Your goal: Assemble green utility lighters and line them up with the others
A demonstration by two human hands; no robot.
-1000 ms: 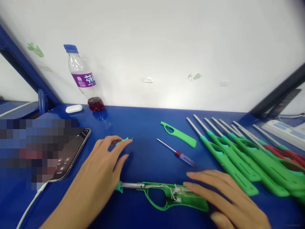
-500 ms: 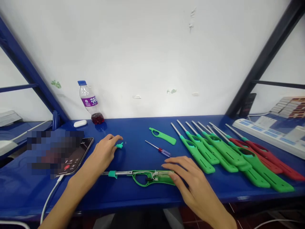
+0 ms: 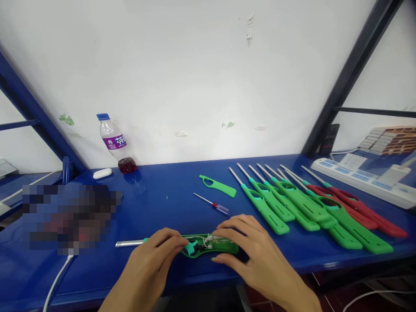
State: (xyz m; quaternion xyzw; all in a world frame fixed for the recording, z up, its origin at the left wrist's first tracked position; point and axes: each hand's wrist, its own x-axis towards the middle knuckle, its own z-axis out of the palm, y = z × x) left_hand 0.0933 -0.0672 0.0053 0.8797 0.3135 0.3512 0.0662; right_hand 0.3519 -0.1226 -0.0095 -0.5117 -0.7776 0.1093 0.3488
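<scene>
An opened stick lighter lies along the table's front, its green half-shell showing a clear fuel tank, white wires and a black part. My left hand pinches a small teal trigger over the finger loop of that shell. Part of the metal tube pokes out to the left from behind this hand. My right hand grips the handle end, fingers on the far side and thumb on the near side. Beyond the hands rest the loose green cover half and a screwdriver with a clear purplish handle.
Several green stick lighters and red ones lie side by side at right. Behind them is a white power strip. A bottle stands against the wall at left, near a white case. A cable runs off the front left.
My left hand has brought the teal trigger from the left of the table down to the opened lighter's finger loop. My right hand stays at the handle. The view has shifted slightly.
</scene>
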